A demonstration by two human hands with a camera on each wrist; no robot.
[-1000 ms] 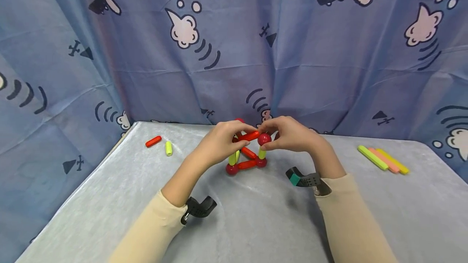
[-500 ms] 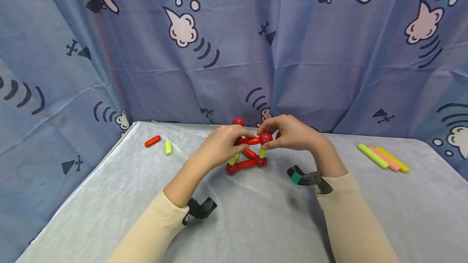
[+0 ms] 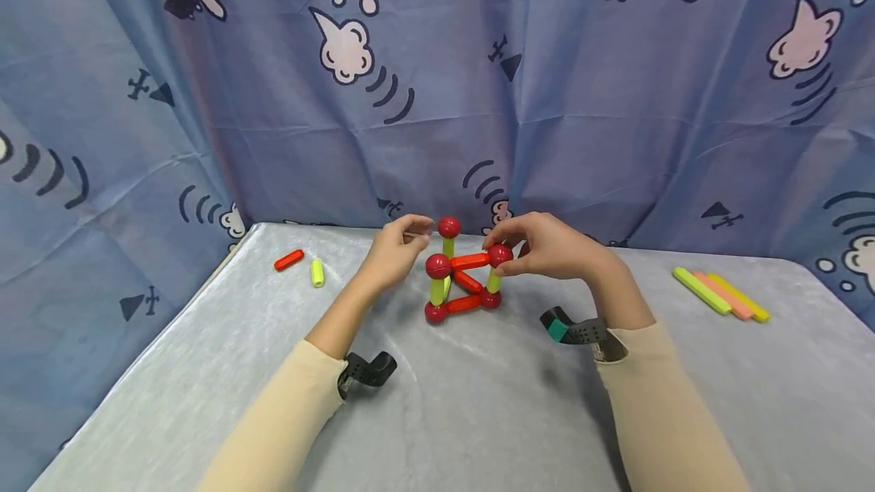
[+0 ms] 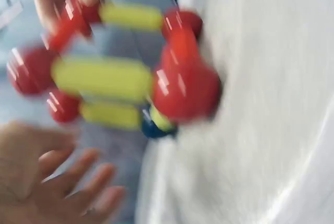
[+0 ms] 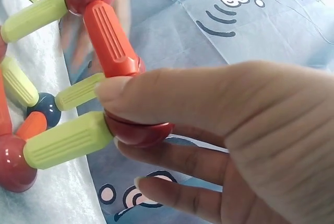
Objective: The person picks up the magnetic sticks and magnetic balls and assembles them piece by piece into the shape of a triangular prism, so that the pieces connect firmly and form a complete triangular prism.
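Note:
A frame of red balls and short red and yellow-green rods stands on the table. My right hand point(image 3: 547, 249) pinches its upper right red ball point(image 5: 140, 130) between thumb and fingers. From that ball a red rod point(image 3: 470, 261) runs to the upper left front ball point(image 3: 439, 266). Yellow-green uprights point(image 4: 104, 79) join the upper and lower balls. Another red ball point(image 3: 448, 227) tops the rear upright, and a dark blue ball point(image 5: 47, 110) sits low at the back. My left hand point(image 3: 391, 253) is left of the frame, apart from it, fingers loosely bent and holding nothing.
A loose red rod point(image 3: 289, 260) and a short yellow-green rod point(image 3: 317, 272) lie at the left. Several longer sticks, among them a yellow-green one point(image 3: 702, 291), lie side by side at the right. A patterned blue curtain point(image 3: 437, 97) hangs behind the table.
The upper red rod, earlier tilted with its end beside the right ball, now spans both upper front balls. My left hand has let go and moved left. My right hand stays on its ball.

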